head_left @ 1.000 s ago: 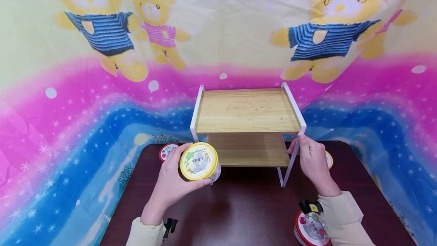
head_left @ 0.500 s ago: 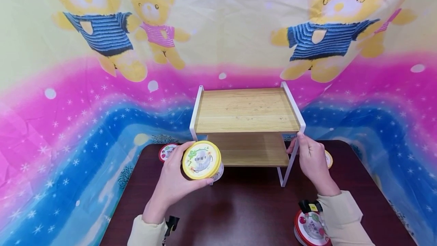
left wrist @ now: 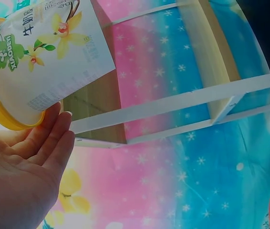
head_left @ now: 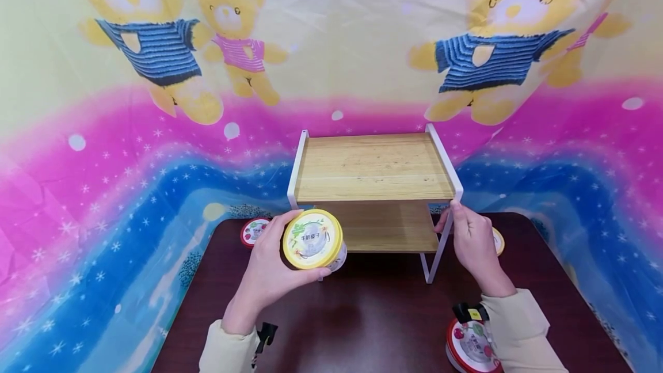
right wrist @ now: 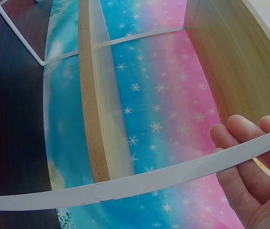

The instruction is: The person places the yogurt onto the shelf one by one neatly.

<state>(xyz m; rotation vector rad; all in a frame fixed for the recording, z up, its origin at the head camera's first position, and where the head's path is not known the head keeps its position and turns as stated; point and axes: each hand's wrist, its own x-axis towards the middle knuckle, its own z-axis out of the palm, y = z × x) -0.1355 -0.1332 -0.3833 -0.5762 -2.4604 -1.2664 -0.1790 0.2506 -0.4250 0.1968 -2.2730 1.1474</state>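
Note:
My left hand [head_left: 263, 274] grips a tub with a yellow lid [head_left: 312, 239], thumb along the near side. The lid tilts toward the head camera. In the left wrist view the tub's white side [left wrist: 53, 52] shows yellow flowers and green leaves. It is held in front of the left end of a two-tier wooden shelf [head_left: 380, 168] with a white metal frame. At the shelf's right end my right hand [head_left: 475, 240] holds the front upright just below the top board. The right wrist view shows its fingers curled round that white bar [right wrist: 173, 177].
On the dark table [head_left: 357, 321] a red-lidded tub [head_left: 252, 231] stands behind my left hand. Another yellow-lidded tub [head_left: 499, 242] is right of the shelf, partly hidden. A second red-lidded tub [head_left: 470, 345] sits under my right sleeve. A printed cloth [head_left: 336, 73] hangs behind.
My left hand has carried the yellow-lidded tub slightly to the right and up, nearer the shelf's lower opening. My right hand keeps its hold on the frame, and the shelf stays put.

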